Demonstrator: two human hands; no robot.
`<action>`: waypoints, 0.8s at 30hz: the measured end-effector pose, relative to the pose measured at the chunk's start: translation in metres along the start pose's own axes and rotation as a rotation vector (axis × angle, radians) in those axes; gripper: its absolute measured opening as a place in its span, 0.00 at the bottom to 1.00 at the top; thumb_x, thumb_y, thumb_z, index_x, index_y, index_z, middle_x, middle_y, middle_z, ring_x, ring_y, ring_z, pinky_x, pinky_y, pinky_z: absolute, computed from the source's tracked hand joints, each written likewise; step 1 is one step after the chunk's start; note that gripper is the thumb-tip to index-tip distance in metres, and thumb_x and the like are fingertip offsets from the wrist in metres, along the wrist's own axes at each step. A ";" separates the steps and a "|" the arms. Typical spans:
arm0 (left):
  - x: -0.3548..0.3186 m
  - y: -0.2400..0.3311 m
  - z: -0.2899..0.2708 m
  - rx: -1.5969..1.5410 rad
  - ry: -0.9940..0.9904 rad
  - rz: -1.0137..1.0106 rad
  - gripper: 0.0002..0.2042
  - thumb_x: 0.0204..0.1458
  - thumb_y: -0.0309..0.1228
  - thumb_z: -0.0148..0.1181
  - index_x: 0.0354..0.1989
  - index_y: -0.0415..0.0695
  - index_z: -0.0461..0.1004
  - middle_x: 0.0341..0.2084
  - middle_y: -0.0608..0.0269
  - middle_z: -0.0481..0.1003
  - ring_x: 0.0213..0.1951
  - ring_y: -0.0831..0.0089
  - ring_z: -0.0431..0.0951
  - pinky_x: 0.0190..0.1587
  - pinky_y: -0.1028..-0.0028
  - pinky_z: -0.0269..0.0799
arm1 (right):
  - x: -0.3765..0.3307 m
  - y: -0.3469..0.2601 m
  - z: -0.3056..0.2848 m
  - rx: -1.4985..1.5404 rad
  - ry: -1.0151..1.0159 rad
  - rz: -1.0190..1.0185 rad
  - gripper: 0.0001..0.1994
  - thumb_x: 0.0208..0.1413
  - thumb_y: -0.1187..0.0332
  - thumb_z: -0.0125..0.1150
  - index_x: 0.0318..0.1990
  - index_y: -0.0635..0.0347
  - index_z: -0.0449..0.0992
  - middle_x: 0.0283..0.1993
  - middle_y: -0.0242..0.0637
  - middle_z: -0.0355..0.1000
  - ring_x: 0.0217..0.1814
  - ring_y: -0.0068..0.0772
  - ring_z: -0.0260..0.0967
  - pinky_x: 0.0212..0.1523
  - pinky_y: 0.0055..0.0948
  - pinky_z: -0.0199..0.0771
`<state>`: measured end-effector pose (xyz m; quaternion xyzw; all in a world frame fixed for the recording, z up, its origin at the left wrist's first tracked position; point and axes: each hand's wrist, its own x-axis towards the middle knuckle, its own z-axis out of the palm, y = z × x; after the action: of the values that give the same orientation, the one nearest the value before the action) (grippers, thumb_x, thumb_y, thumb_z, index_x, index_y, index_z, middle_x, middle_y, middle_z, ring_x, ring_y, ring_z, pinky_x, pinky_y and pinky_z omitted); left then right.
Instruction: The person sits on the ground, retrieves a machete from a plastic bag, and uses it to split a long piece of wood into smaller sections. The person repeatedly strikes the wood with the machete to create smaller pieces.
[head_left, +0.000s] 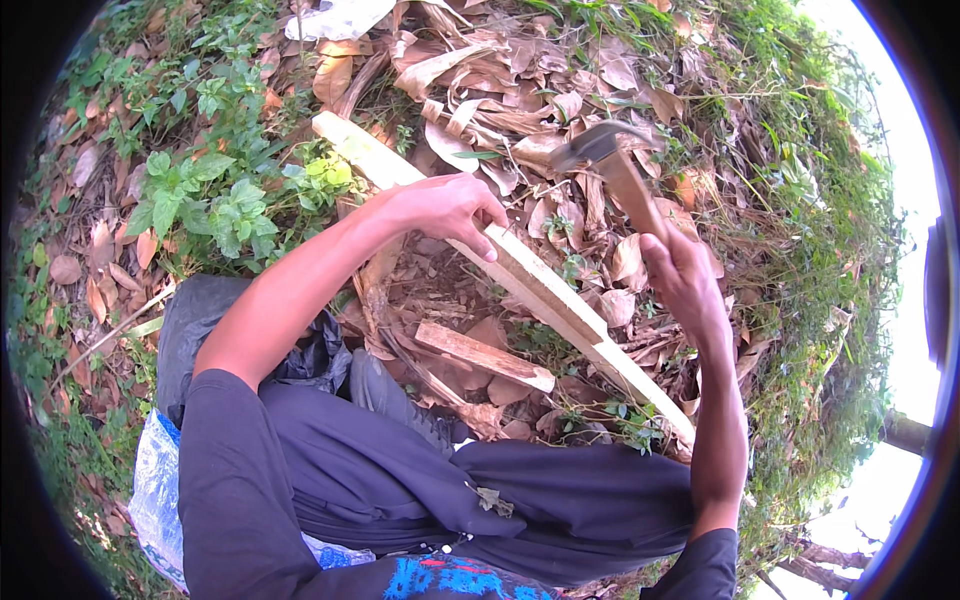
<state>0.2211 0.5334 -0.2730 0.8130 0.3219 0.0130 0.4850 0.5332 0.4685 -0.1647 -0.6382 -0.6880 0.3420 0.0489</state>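
Observation:
A long pale wooden plank [640,382] runs slantwise across the ground in front of my knees. A shorter piece of wood [550,283] lies along it, its upper end close to my fingers. My left hand [455,214] is closed over the plank, fingers bent down across its edge; whether a nail is between them cannot be made out. In my right hand [685,278] is a claw hammer [625,180], gripped by its wooden handle. Its metal head is raised, apart from the wood, to the right of my left hand.
A short split wood piece [484,355] lies on the soil near my shoe [400,400]. Dry leaves [470,80] cover the ground ahead, with green plants [210,200] to the left. A dark bag [200,320] and blue-white plastic [158,500] sit at my left side.

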 end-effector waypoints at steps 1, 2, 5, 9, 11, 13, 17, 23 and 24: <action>0.002 -0.001 0.001 -0.002 0.019 0.022 0.30 0.42 0.45 0.77 0.50 0.36 0.81 0.38 0.46 0.82 0.40 0.57 0.83 0.45 0.64 0.75 | 0.000 0.002 0.004 -0.053 -0.082 0.058 0.23 0.71 0.49 0.49 0.45 0.63 0.74 0.26 0.44 0.73 0.25 0.39 0.71 0.30 0.42 0.70; 0.004 -0.006 0.004 -0.004 0.038 0.044 0.30 0.42 0.45 0.77 0.50 0.36 0.81 0.37 0.46 0.82 0.40 0.57 0.83 0.45 0.64 0.75 | 0.002 0.018 0.018 -0.268 -0.159 -0.015 0.23 0.71 0.47 0.48 0.44 0.62 0.74 0.28 0.48 0.74 0.29 0.47 0.72 0.34 0.47 0.71; 0.003 -0.019 0.010 0.010 0.095 0.073 0.29 0.43 0.44 0.77 0.50 0.38 0.81 0.34 0.49 0.83 0.36 0.60 0.82 0.42 0.64 0.75 | 0.000 0.007 0.010 -0.219 -0.129 -0.079 0.23 0.71 0.46 0.48 0.41 0.61 0.73 0.28 0.48 0.73 0.28 0.46 0.71 0.33 0.48 0.69; 0.000 -0.010 0.007 -0.004 0.056 0.050 0.27 0.43 0.44 0.76 0.49 0.39 0.82 0.34 0.50 0.83 0.36 0.61 0.82 0.42 0.64 0.75 | -0.002 0.006 -0.002 -0.023 0.085 -0.061 0.21 0.71 0.51 0.51 0.39 0.64 0.72 0.19 0.39 0.67 0.21 0.31 0.66 0.26 0.39 0.64; 0.001 -0.008 0.004 -0.032 -0.010 0.021 0.28 0.43 0.48 0.75 0.49 0.40 0.82 0.38 0.48 0.82 0.40 0.57 0.82 0.45 0.63 0.76 | -0.002 0.010 -0.009 0.049 0.127 -0.094 0.20 0.72 0.53 0.51 0.39 0.64 0.72 0.20 0.38 0.67 0.21 0.29 0.66 0.26 0.37 0.63; 0.002 -0.010 0.006 -0.037 0.006 0.022 0.28 0.43 0.48 0.75 0.48 0.40 0.82 0.38 0.49 0.82 0.40 0.57 0.82 0.45 0.63 0.76 | -0.003 0.000 -0.001 0.015 0.076 0.080 0.20 0.72 0.51 0.51 0.40 0.62 0.73 0.20 0.39 0.69 0.22 0.31 0.68 0.28 0.38 0.67; 0.002 -0.015 0.009 0.029 0.057 0.013 0.28 0.43 0.48 0.76 0.48 0.40 0.82 0.39 0.49 0.82 0.40 0.58 0.82 0.45 0.63 0.76 | -0.005 0.011 0.022 -0.278 -0.044 -0.129 0.22 0.71 0.47 0.48 0.43 0.58 0.72 0.24 0.44 0.73 0.23 0.43 0.71 0.31 0.49 0.70; 0.001 -0.007 0.005 -0.007 0.040 0.011 0.30 0.43 0.45 0.77 0.50 0.36 0.81 0.39 0.46 0.82 0.42 0.55 0.83 0.47 0.63 0.75 | 0.001 0.012 -0.009 -0.063 0.153 -0.106 0.21 0.70 0.50 0.53 0.39 0.63 0.72 0.21 0.45 0.70 0.21 0.42 0.69 0.28 0.43 0.66; -0.001 -0.008 0.005 -0.001 0.043 0.009 0.30 0.43 0.45 0.77 0.50 0.36 0.81 0.39 0.46 0.82 0.42 0.56 0.83 0.47 0.63 0.75 | 0.000 -0.002 -0.010 -0.001 0.130 -0.072 0.22 0.70 0.50 0.52 0.39 0.64 0.71 0.21 0.47 0.69 0.22 0.43 0.69 0.29 0.45 0.66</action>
<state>0.2179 0.5317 -0.2816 0.8136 0.3286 0.0330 0.4784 0.5363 0.4724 -0.1557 -0.6341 -0.7060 0.2974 0.1052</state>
